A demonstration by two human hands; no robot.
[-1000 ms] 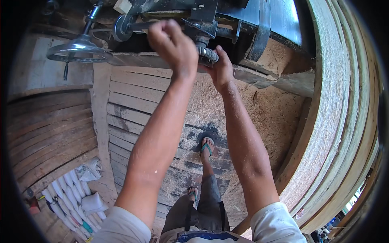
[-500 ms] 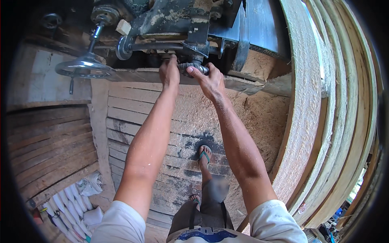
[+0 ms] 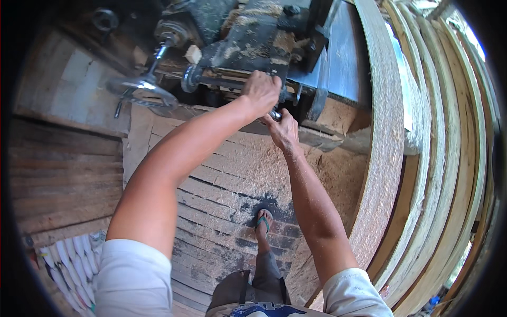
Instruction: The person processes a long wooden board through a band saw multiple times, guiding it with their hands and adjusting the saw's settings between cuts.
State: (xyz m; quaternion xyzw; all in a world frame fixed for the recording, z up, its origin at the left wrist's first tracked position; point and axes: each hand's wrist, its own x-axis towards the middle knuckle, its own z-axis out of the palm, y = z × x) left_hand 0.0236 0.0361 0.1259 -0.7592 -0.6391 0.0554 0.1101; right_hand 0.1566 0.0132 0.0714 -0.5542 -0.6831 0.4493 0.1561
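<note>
My left hand [image 3: 261, 91] is curled closed at the front of the black machine [image 3: 247, 48], over a horizontal bar [image 3: 222, 81]; what its fingers hold is hidden. Just below it and to the right, my right hand [image 3: 283, 129] has its fingers closed on a shiny metal fitting [image 3: 274, 114], mostly covered by both hands. A chrome handwheel [image 3: 142, 92] on a shaft hangs to the left, with a round metal knob [image 3: 189, 77] between it and my left hand. A small wood block [image 3: 193, 54] sits above that knob.
Long rough boards [image 3: 384, 105] stand along the right, beside a steel plate [image 3: 343, 58]. Sawdust covers the slatted wooden floor [image 3: 211, 174] around my sandalled foot [image 3: 263, 222]. Plank walling [image 3: 63, 174] is at left, with long pale bundles [image 3: 68, 259] below it.
My left hand has moved up and rightward since half a second ago, now above my right hand, which has shifted lower in the view. The machine also appears further right as my view shifts.
</note>
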